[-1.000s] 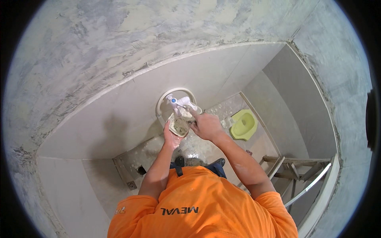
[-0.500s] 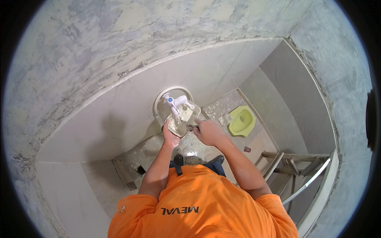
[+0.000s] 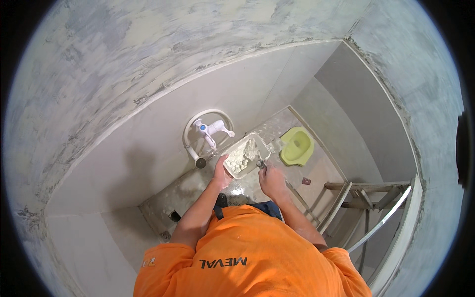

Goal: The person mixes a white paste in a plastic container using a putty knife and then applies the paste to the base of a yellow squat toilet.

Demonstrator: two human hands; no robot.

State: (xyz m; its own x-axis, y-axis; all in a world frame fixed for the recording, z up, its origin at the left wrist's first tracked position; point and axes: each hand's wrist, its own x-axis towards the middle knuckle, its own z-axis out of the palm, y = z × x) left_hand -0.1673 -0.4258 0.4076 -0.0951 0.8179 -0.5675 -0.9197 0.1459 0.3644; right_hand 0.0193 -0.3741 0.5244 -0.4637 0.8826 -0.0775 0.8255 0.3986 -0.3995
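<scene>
A person in an orange shirt (image 3: 277,257) works beside a white tap (image 3: 213,128) on a tiled wall (image 3: 148,133). Just right of the tap and nearer the person, the left hand (image 3: 222,174) grips a pale tray (image 3: 263,146) of crumbly cream powder (image 3: 237,162) and greyer paste. The right hand (image 3: 272,180), farther right of the tap, closes around a dark tool (image 3: 262,164) at the tray's near right corner; its working end is too indistinct to name.

A cream hose (image 3: 186,133) loops around the tap, its dark round end (image 3: 200,162) hanging below it, near the left hand. Right of the tap, past the tray, a yellow-green squat toilet (image 3: 297,143) sits in the floor. Far right of the tap, a wooden ladder (image 3: 335,208) crowds the right arm's side. Above the tap, the tiling ends in a pale lip under mottled plaster (image 3: 163,54); below it, blotched floor (image 3: 183,193) runs toward the person, with a dark opening (image 3: 174,216) at left.
</scene>
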